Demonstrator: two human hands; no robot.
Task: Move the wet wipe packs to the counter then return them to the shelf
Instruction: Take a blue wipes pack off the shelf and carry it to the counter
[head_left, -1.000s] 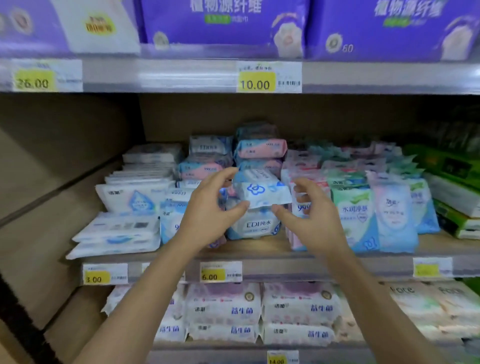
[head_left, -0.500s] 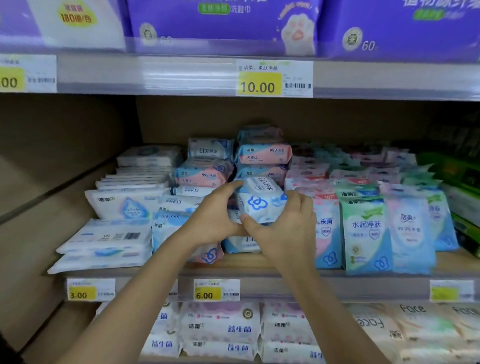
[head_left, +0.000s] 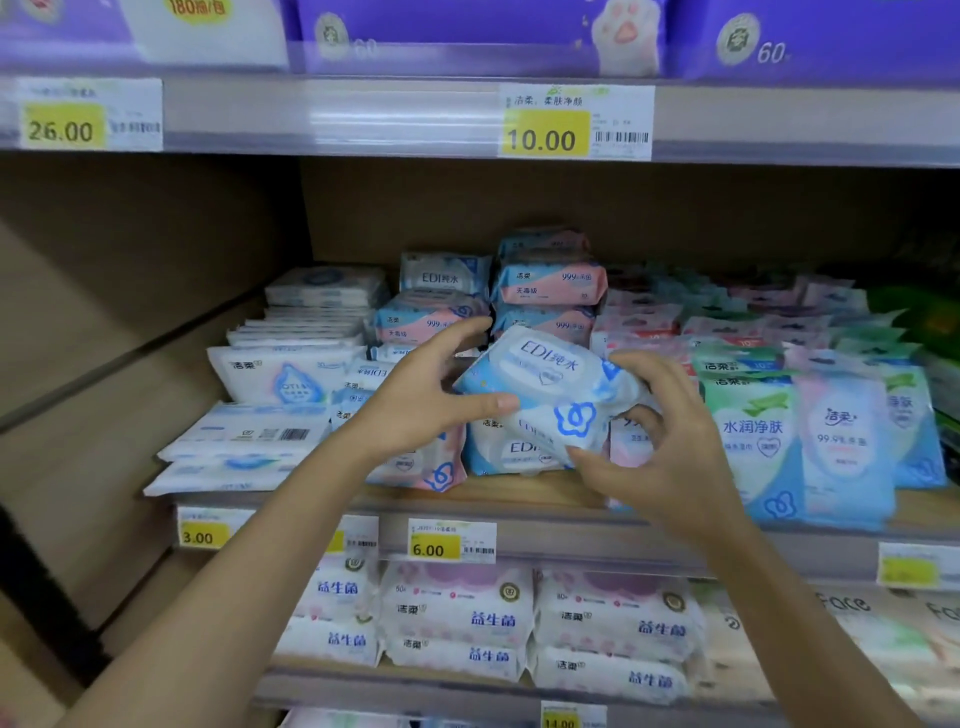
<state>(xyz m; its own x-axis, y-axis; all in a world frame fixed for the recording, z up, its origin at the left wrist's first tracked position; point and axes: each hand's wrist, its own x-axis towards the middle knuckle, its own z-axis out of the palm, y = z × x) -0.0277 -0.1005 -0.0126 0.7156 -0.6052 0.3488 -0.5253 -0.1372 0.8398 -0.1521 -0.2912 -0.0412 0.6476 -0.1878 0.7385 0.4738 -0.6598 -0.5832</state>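
Tilted, soft white-and-blue EDI pack, blue flower printed; left hand fingers curl round it, right hand apparently pinches its end.

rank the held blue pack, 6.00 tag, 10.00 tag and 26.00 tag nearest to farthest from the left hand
1. blue pack: gripped by the left hand, touching.
2. 6.00 tag: shelf edge just below.
3. 10.00 tag: upper shelf edge, up and right.
4. 26.00 tag: upper shelf edge, far left.
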